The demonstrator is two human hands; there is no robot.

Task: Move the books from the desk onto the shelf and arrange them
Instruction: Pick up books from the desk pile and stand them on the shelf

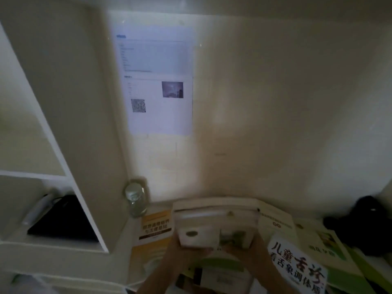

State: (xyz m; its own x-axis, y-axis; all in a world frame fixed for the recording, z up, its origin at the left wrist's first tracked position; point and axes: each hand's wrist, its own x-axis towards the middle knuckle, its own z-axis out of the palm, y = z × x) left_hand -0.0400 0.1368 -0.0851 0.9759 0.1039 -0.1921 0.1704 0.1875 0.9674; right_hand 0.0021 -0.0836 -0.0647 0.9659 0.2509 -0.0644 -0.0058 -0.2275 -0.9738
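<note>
Held books: a pale stack of books (214, 223) lifted above the desk, its near edge gripped from both sides.
Left hand: the left hand (186, 251) curls round the stack's near left corner.
Right hand: the right hand (239, 250) holds the near right corner; its fingers are blurred.
Desk books: an orange book (156, 228) lies left of the stack; a white book with large characters (297, 266) and green books (324, 240) lie right, overlapping.
Shelf: the white shelf unit (70, 102) stands left; its lower compartment holds a black flat object (63, 219), the upper compartment is open.
Other edges: a clear bottle (135, 200) stands against the shelf's side; a printed sheet (159, 81) is on the wall; a dark object (364, 221) sits at far right.
</note>
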